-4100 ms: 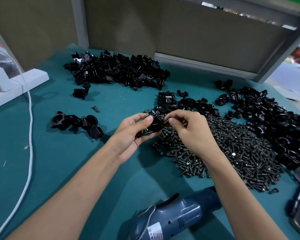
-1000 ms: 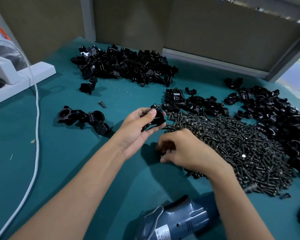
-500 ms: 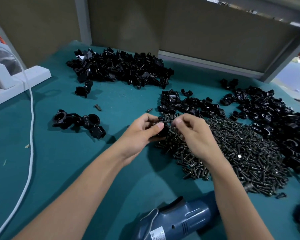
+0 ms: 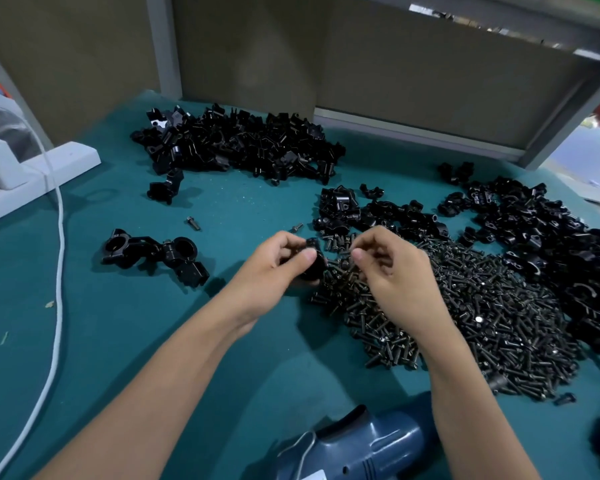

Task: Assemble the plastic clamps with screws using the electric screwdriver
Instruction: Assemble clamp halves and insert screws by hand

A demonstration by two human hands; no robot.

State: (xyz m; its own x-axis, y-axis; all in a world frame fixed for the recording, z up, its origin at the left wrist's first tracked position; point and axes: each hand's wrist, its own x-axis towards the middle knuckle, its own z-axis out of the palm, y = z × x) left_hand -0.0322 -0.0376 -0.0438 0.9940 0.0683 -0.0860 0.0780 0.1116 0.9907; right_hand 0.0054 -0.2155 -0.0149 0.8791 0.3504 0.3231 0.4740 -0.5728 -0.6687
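Over the near edge of the screw pile (image 4: 465, 306), my left hand (image 4: 278, 268) grips a black plastic clamp (image 4: 314, 268) close beside my right hand (image 4: 392, 271), whose thumb and forefinger pinch what I take for a screw, too small to make out, ready to seat it, with the electric screwdriver (image 4: 368, 445) lying within reach.

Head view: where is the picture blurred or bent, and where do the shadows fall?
Head view: the middle is sharp, with the left hand gripping a clamp and the right hand by the screws; the right edge is smeared. Head view: the wide lens leans the grey post at upper right. Head view: soft arm shadows lie on the green table.
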